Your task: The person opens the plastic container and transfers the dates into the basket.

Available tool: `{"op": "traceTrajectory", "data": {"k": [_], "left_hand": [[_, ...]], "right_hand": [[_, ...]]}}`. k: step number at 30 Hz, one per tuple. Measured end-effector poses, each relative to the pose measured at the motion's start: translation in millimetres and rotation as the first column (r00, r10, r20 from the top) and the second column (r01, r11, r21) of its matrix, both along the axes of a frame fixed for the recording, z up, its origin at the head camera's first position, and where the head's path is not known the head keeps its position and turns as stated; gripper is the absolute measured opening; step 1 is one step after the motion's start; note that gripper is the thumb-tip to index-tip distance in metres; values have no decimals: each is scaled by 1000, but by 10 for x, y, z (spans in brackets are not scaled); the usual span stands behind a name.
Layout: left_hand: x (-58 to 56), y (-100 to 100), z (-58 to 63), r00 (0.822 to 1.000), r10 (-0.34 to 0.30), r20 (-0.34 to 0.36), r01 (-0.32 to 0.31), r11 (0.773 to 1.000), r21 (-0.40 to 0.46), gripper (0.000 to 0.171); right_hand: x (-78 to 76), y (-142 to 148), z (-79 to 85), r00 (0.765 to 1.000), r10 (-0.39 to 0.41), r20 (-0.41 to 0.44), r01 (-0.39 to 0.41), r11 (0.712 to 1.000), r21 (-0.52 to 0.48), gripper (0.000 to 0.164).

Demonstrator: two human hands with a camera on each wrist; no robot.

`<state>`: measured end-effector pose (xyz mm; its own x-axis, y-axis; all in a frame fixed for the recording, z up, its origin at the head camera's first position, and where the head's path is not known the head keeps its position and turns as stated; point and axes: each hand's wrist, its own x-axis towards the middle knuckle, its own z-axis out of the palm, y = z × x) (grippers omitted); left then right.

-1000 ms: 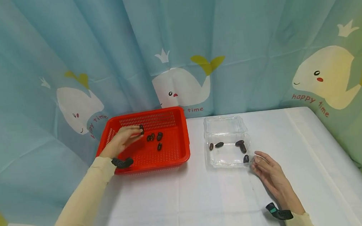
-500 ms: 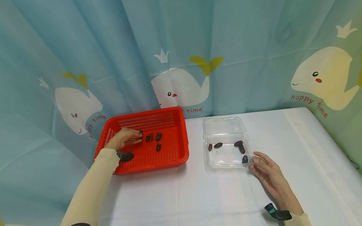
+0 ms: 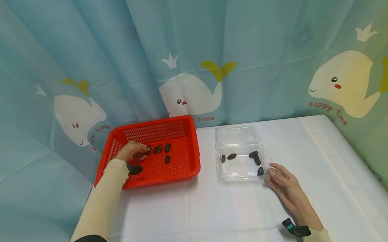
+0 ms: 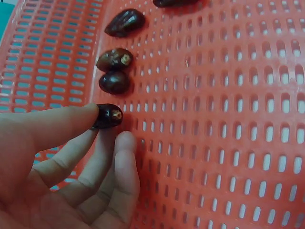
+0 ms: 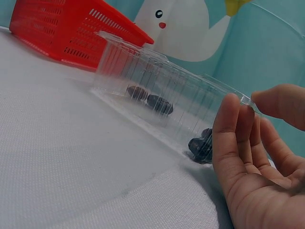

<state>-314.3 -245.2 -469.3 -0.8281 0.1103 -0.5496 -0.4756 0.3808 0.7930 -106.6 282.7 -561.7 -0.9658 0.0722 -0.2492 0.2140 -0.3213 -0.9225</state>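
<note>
My left hand point(image 3: 132, 151) reaches into the red plastic basket point(image 3: 194, 167). Between thumb and forefinger it pinches a dark brown date point(image 4: 109, 116), low over the basket's floor. Several other dates lie just beyond it, among them a close pair point(image 4: 115, 71) and a single one point(image 4: 125, 22). Over on the right, my right hand point(image 3: 287, 188) pinches the near right corner of a clear plastic clamshell box point(image 3: 239, 171), thumb on the rim and fingers outside the wall. Several dates point(image 3: 231, 156) lie inside this box, whose lid point(image 3: 237, 135) is folded back behind it.
A white cloth point(image 3: 220, 222) covers the table. Behind the basket and box hangs a blue curtain point(image 3: 259, 34) printed with whales. The basket's raised walls surround my left hand, and the box stands a short way to the basket's right.
With the date in its fingers, my left hand has come down and slightly nearer inside the basket, beside the other dates. My right hand has stayed at the box corner.
</note>
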Motion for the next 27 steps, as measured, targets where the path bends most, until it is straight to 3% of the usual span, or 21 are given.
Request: {"op": "traceTrajectory", "data": {"k": [3,7,18,27], "left_hand": [[66,59,54,1000,9,-9,-10,997,-71,31],[83,104,73,1000,-5,-21,2,995,-103,37],[53,117,4,998,-22,-60,11,986,-165,36],[93,149,-3,995,18,-99,-33,988,-150,29]], "right_hand": [[7,3,0,1000,-2,-5,2,1000,-7,32],[14,10,-4,1000,-3,-17,2,1000,-26,30],[12,7,-3,1000,1,-24,-2,999,-36,28],[9,4,0,1000,6,-22,-7,1000,-15,32]]}}
